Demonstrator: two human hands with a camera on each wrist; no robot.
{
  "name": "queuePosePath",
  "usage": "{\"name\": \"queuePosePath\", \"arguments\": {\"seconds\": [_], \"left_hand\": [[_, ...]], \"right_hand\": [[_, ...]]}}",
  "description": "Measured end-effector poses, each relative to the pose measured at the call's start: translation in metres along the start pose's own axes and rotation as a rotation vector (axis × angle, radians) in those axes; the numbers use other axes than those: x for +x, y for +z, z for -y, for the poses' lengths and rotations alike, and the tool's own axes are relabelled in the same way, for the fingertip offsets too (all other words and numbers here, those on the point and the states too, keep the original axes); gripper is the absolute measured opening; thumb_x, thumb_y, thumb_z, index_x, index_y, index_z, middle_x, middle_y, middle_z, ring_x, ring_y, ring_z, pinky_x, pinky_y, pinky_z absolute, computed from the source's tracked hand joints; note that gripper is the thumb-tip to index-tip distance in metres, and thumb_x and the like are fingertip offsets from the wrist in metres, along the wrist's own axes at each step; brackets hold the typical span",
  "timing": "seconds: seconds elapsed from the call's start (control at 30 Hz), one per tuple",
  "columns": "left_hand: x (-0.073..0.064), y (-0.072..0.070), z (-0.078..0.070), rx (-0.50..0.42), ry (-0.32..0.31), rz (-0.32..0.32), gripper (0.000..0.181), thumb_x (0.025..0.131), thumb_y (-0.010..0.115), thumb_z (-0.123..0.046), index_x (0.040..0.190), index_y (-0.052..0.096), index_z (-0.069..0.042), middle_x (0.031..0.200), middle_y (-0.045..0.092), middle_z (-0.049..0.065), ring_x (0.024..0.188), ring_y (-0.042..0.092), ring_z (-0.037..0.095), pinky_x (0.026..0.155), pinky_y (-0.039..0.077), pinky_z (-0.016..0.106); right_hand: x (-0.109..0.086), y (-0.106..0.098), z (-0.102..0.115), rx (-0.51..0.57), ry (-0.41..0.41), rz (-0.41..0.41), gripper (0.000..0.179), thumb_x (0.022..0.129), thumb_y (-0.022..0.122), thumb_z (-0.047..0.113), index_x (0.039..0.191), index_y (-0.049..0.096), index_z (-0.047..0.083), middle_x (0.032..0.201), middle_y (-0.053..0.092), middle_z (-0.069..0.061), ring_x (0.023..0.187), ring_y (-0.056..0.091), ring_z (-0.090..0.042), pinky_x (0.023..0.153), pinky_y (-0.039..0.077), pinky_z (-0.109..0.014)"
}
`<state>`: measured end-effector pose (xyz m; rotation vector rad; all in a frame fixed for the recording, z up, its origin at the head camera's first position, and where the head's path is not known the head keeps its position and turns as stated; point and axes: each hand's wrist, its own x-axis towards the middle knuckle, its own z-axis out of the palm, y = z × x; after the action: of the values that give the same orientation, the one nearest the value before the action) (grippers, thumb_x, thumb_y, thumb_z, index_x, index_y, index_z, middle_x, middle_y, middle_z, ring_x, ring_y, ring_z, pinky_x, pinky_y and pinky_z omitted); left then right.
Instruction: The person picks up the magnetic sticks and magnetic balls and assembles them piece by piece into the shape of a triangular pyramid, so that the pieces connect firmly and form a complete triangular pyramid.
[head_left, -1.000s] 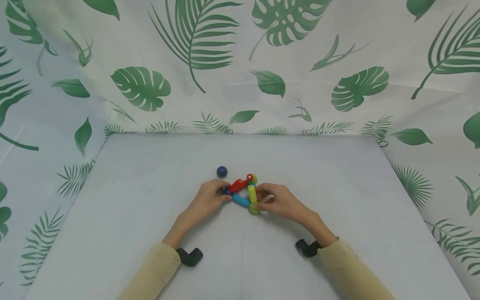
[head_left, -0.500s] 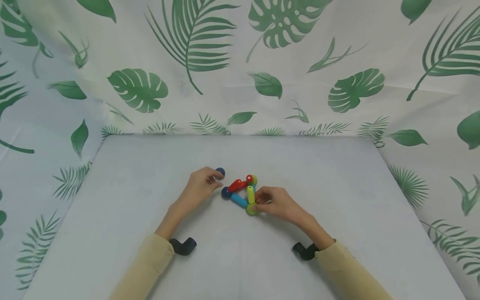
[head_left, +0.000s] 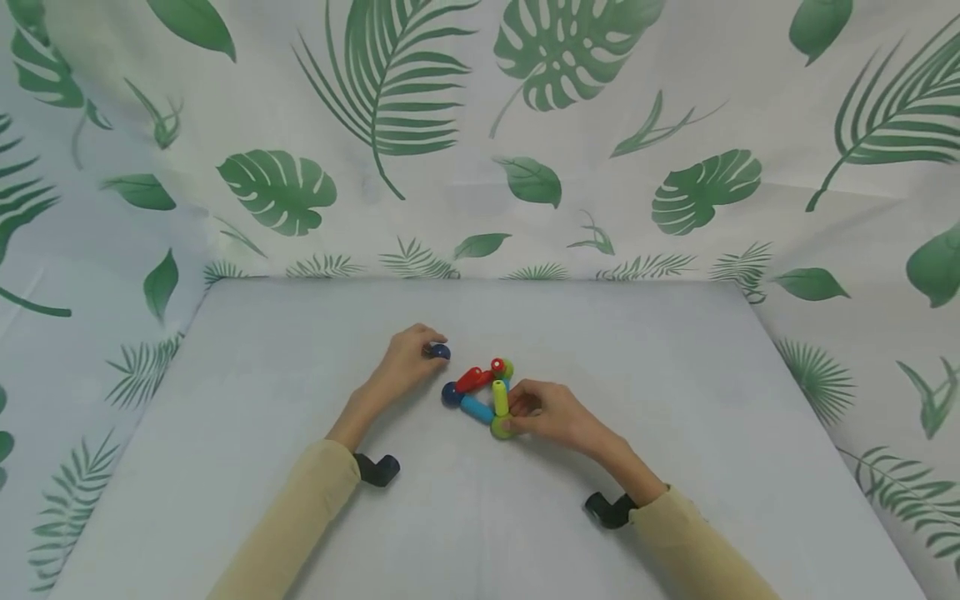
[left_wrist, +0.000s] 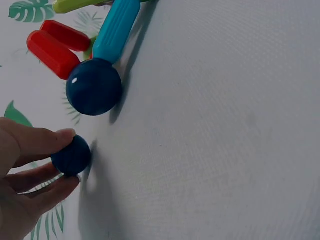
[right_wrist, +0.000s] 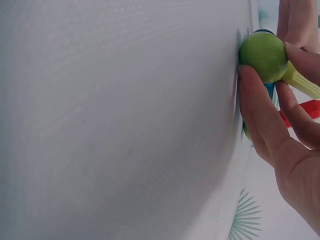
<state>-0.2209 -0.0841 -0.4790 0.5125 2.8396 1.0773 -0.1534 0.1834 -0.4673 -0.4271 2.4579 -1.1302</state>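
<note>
My left hand (head_left: 406, 360) pinches a loose dark blue ball (left_wrist: 73, 156) between thumb and fingers, just beyond the joined toy pieces. Those pieces form a small frame on the table: a second dark blue ball (left_wrist: 94, 87), a light blue rod (head_left: 477, 409), red rods (head_left: 472, 380), a green ball (right_wrist: 263, 56) at the near corner and another green ball (head_left: 508, 368) at the far one. From the near green ball a yellow-green rod (head_left: 501, 397) slants upward. My right hand (head_left: 553, 414) grips that near green ball with thumb and fingertips.
The frame stands on a white table (head_left: 480, 517) backed by a leaf-printed cloth (head_left: 450, 192). A black bent piece (head_left: 378, 470) sits at the left wrist, and a similar black piece (head_left: 609, 510) at the right wrist.
My left hand has let go of the frame's blue ball, moved up and away, and taken hold of the loose blue ball. The right hand stays at the green ball.
</note>
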Motion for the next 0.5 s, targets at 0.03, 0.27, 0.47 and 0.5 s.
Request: {"name": "queuePosePath", "arguments": {"seconds": [0.03, 0.27, 0.47, 0.5], "left_hand": [[-0.001, 0.000, 0.001, -0.001, 0.000, 0.002, 0.036, 0.088, 0.079, -0.007, 0.121, 0.071, 0.002, 0.121, 0.069, 0.019, 0.106, 0.069, 0.031, 0.093, 0.059, 0.040], [-0.005, -0.001, -0.002, -0.021, 0.009, -0.024, 0.035, 0.089, 0.080, -0.010, 0.121, 0.072, 0.001, 0.117, 0.072, 0.017, 0.103, 0.069, 0.027, 0.090, 0.059, 0.038], [-0.011, -0.004, -0.017, -0.140, 0.013, -0.031, 0.036, 0.088, 0.080, -0.007, 0.123, 0.071, 0.000, 0.121, 0.071, 0.014, 0.105, 0.071, 0.027, 0.091, 0.061, 0.035], [-0.012, -0.005, -0.020, -0.164, 0.021, -0.033, 0.037, 0.088, 0.080, -0.006, 0.123, 0.071, 0.001, 0.121, 0.071, 0.015, 0.106, 0.071, 0.027, 0.091, 0.061, 0.034]], "right_hand": [[0.000, 0.000, 0.000, 0.001, -0.004, 0.002, 0.024, 0.088, 0.081, 0.020, 0.105, 0.070, 0.007, 0.093, 0.069, 0.000, 0.089, 0.063, -0.015, 0.082, 0.055, -0.028], [0.000, 0.000, 0.000, -0.015, -0.016, 0.011, 0.024, 0.089, 0.081, 0.021, 0.106, 0.069, 0.008, 0.094, 0.070, 0.000, 0.090, 0.064, -0.014, 0.082, 0.055, -0.028], [0.001, -0.001, 0.001, -0.023, 0.001, 0.015, 0.025, 0.089, 0.080, 0.022, 0.107, 0.069, 0.009, 0.098, 0.071, 0.000, 0.093, 0.065, -0.015, 0.082, 0.056, -0.030], [0.001, -0.001, 0.000, -0.023, 0.003, 0.015, 0.025, 0.089, 0.080, 0.022, 0.108, 0.070, 0.009, 0.098, 0.071, 0.000, 0.093, 0.065, -0.015, 0.082, 0.056, -0.030]]}}
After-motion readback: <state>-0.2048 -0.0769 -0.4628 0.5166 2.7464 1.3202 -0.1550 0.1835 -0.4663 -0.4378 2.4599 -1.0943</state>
